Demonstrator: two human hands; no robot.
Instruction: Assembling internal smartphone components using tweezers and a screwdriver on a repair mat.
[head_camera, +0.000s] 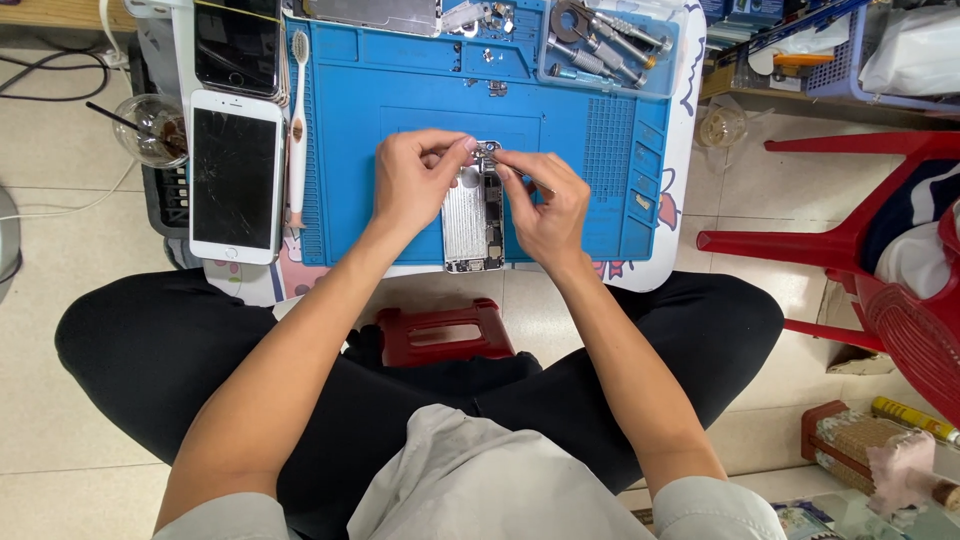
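a red stool (440, 333) is sitting nearest, between the person's crossed legs, just short of the desk (655, 262) edge. beyond it, an opened phone body (472, 225) is lying on the blue work mat (400, 80), its long axis running from 6 o'clock to 12 o'clock, straight away from the person. both hands are meeting over its far end. the left hand (415, 180) is coming in from 9 o'clock, its fingers curled and its thumb and forefinger pressed together on a small metal part (487, 152) at the top of the phone body. the right hand (545, 205) is coming in from 3 o'clock, fingers closed, pinching what seems to be a thin tool whose tip is touching the same part; the tool itself is too small to make out. the two hands are about equally near that part. at 9 o'clock of the mat, a white phone with a cracked screen (235, 178) is lying flat, a white toothbrush (297, 120) beside it. farthest off, at 1 o'clock, a clear tray of screwdrivers (605, 45) is resting.
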